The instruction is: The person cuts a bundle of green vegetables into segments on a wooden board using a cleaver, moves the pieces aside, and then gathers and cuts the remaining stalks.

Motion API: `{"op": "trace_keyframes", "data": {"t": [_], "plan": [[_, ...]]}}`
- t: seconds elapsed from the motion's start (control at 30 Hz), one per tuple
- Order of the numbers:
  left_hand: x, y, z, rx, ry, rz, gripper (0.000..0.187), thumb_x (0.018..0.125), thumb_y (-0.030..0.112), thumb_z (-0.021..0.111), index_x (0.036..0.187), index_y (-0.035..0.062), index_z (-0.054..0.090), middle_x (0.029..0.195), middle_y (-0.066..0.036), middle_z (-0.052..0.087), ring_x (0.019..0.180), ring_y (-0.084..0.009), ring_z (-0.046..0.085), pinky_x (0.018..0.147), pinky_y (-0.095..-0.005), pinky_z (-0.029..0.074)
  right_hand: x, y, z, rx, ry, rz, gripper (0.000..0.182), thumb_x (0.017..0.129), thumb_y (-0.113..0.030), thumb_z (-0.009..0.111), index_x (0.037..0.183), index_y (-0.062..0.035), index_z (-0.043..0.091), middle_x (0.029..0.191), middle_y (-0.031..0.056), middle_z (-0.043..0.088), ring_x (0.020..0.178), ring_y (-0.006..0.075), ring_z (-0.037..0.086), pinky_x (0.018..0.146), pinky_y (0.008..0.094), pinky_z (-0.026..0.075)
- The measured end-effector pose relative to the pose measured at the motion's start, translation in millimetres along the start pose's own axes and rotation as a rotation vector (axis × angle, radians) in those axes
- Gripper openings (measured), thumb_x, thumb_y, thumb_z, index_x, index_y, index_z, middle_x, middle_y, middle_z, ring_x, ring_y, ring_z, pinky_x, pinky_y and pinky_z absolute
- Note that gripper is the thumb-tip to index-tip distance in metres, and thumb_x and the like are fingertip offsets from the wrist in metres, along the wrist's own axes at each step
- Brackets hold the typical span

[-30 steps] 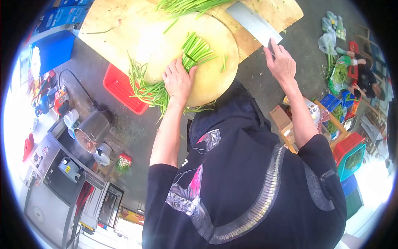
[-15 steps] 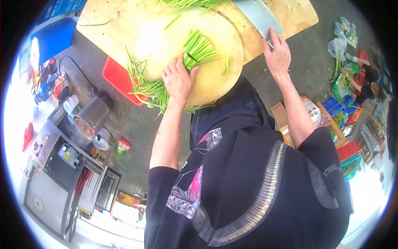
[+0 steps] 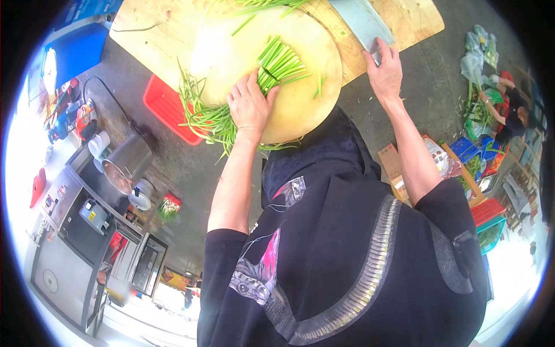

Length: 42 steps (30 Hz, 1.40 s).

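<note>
A bundle of long green stalks, like garlic scapes [image 3: 281, 63], lies across the round cutting board [image 3: 306, 34], with a dark band round it. My left hand [image 3: 250, 105] is closed over the bundle just below the band, thumb on the right side. The thin tail ends [image 3: 214, 124] hang over the board's left edge. To the right, a wide-bladed cleaver [image 3: 365, 26] lies flat on the wooden table. My right hand [image 3: 386, 75] grips its handle at the table's front edge, thumb and forefinger on either side. A few loose cut pieces [image 3: 319, 87] lie beside the bundle.
More green stalks [image 3: 269, 4] lie at the board's far side. Under the table's left part stands a red basket [image 3: 167, 110]. A large metal pot [image 3: 128, 162] is at the left. Far right, another person's arm [image 3: 491, 109] reaches among bagged vegetables [image 3: 474, 69].
The view has shifted very slightly. Both hands stay in place, the left on the stalks and the right at the cleaver's handle.
</note>
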State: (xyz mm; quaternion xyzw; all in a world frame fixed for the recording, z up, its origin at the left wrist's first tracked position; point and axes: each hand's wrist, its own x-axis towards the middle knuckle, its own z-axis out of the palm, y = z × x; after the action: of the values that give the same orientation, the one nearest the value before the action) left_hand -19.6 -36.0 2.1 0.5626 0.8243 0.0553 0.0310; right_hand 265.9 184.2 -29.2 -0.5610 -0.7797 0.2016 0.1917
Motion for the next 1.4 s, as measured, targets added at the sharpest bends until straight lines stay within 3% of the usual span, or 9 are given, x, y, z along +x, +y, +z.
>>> {"op": "trace_keyframes", "data": {"t": [0.3, 0.63, 0.73, 0.83, 1.0, 1.1, 1.27, 1.4], "plan": [[-2, 0, 2, -0.026, 0.013, 0.003, 0.077, 0.092, 0.057, 0.078, 0.148, 0.0072, 0.059, 0.135, -0.012, 0.064, 0.120, -0.0334, 0.061, 0.100, -0.0490, 0.047, -14, -48, 11, 0.067, -0.086, 0.191, 0.058, 0.092, -0.035, 0.081, 0.139, -0.0053, 0.066, 0.114, 0.0183, 0.068, 0.105, 0.0374, 0.070, 0.090, 0.0484, 0.056], [1, -1, -1, -0.055, 0.009, 0.007, 0.072, 0.096, 0.056, 0.074, 0.147, 0.0072, 0.058, 0.134, -0.014, 0.065, 0.119, -0.0343, 0.062, 0.099, -0.0498, 0.048, -24, -58, 19, 0.087, -0.006, 0.202, 0.057, 0.091, -0.034, 0.081, 0.137, -0.0030, 0.067, 0.115, 0.0189, 0.070, 0.110, 0.0386, 0.068, 0.093, 0.0490, 0.056], [0, -1, -1, -0.069, 0.016, 0.011, 0.072, 0.096, 0.056, 0.074, 0.147, 0.0073, 0.058, 0.134, -0.014, 0.065, 0.119, -0.0342, 0.062, 0.099, -0.0498, 0.048, -27, -51, 21, 0.109, 0.051, 0.202, 0.057, 0.091, -0.037, 0.085, 0.137, -0.0059, 0.071, 0.115, 0.0160, 0.072, 0.107, 0.0312, 0.071, 0.090, 0.0428, 0.057], [-1, -2, -1, -0.084, 0.013, 0.011, 0.073, 0.096, 0.057, 0.075, 0.147, 0.0072, 0.058, 0.134, -0.013, 0.065, 0.120, -0.0342, 0.062, 0.099, -0.0501, 0.048, -32, -67, 8, 0.030, 0.117, 0.079, 0.042, 0.094, -0.029, 0.079, 0.129, -0.0054, 0.073, 0.117, 0.0178, 0.074, 0.108, 0.0371, 0.070, 0.095, 0.0475, 0.056], [3, -1, -2, -0.111, -0.002, 0.011, 0.071, 0.095, 0.049, 0.076, 0.149, 0.0072, 0.057, 0.136, -0.014, 0.064, 0.122, -0.0345, 0.062, 0.101, -0.0501, 0.048, -35, -150, 9, 0.219, -0.165, -0.656, 0.021, 0.093, -0.024, 0.078, 0.108, -0.0089, 0.079, 0.106, 0.0105, 0.075, 0.103, 0.0338, 0.071, 0.094, 0.0464, 0.057], [-5, -4, -3, -0.111, -0.013, 0.015, 0.066, 0.094, 0.038, 0.075, 0.150, 0.0076, 0.057, 0.138, -0.013, 0.064, 0.124, -0.0344, 0.061, 0.103, -0.0500, 0.047, -44, -176, 33, 0.210, -0.403, -0.617, 0.015, 0.090, -0.023, 0.078, 0.097, -0.0094, 0.076, 0.099, 0.0095, 0.072, 0.097, 0.0330, 0.072, 0.089, 0.0463, 0.058], [-2, -6, 8, -0.108, -0.003, 0.008, 0.062, 0.093, 0.026, 0.072, 0.150, 0.0081, 0.057, 0.139, -0.011, 0.064, 0.125, -0.0335, 0.060, 0.104, -0.0501, 0.046, -60, -192, 52, 0.108, -0.369, -0.497, 0.015, 0.088, -0.023, 0.078, 0.091, -0.0085, 0.073, 0.097, 0.0102, 0.071, 0.094, 0.0335, 0.072, 0.083, 0.0480, 0.060], [-2, -5, 6, -0.075, -0.005, 0.023, 0.063, 0.097, 0.038, 0.074, 0.149, 0.0073, 0.058, 0.135, -0.010, 0.065, 0.122, -0.0324, 0.062, 0.101, -0.0483, 0.048, -62, -190, 34, 0.102, -0.403, -0.473, 0.013, 0.087, -0.014, 0.076, 0.097, -0.0072, 0.072, 0.096, 0.0111, 0.071, 0.092, 0.0352, 0.073, 0.081, 0.0480, 0.060]]}}
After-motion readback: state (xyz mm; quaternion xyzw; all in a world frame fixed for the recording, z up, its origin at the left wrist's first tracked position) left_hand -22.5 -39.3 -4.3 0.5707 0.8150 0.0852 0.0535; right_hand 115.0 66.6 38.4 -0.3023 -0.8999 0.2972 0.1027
